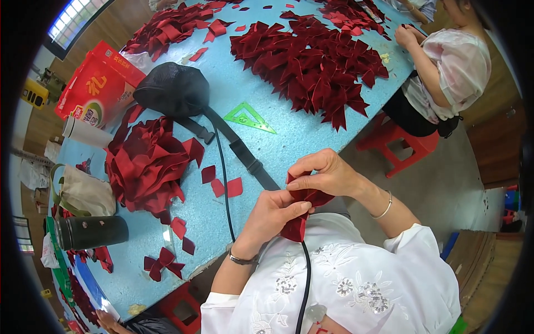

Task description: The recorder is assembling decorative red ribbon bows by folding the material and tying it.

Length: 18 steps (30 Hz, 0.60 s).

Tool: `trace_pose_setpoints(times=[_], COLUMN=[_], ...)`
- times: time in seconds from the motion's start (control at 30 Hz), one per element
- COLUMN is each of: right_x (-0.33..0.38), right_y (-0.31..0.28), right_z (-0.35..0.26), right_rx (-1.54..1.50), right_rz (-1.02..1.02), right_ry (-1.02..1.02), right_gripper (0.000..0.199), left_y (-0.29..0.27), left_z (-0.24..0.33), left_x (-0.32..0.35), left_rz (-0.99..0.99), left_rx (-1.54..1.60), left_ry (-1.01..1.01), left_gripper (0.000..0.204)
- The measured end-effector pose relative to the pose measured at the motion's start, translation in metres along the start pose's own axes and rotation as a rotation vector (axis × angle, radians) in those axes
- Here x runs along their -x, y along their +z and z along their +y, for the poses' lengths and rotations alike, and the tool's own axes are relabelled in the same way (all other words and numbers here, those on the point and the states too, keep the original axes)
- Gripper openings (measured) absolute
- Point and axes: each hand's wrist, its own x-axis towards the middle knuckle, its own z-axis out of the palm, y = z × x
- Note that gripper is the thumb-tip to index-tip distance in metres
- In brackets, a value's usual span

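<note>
Just above my lap, both hands pinch one piece of dark red velvet ribbon. My left hand grips its lower part, thumb on top, with a pointed tail hanging below. My right hand holds the upper edge between thumb and bent fingers. The fold between the fingers is partly hidden. To the left on the blue table lies a heap of flat red velvet pieces. Small red velvet squares are scattered beside it. A finished-looking velvet bow lies near the table's front edge.
A large pile of dark red bows covers the far middle. A green set square, a black pouch with a strap, a red gift bag, a white cup and a dark bottle stand around. Another person sits right, near a red stool.
</note>
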Motion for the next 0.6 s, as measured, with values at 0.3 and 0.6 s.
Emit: trace_pose_setpoints(times=[0.3,0.6], right_x=[-0.009,-0.022], right_y=[-0.014,-0.027], right_z=[-0.002,-0.009], right_rx=[0.144,-0.039], right_rz=[-0.072,0.155], right_ry=[-0.075,-0.016], right_gripper=[0.01,0.009], left_y=[0.005,0.002], left_z=[0.011,0.018], left_x=[-0.008,0.0], left_rz=[-0.002,0.044], left_rx=[0.051,0.113], left_ry=[-0.096,-0.093], left_gripper=[0.015,0.018])
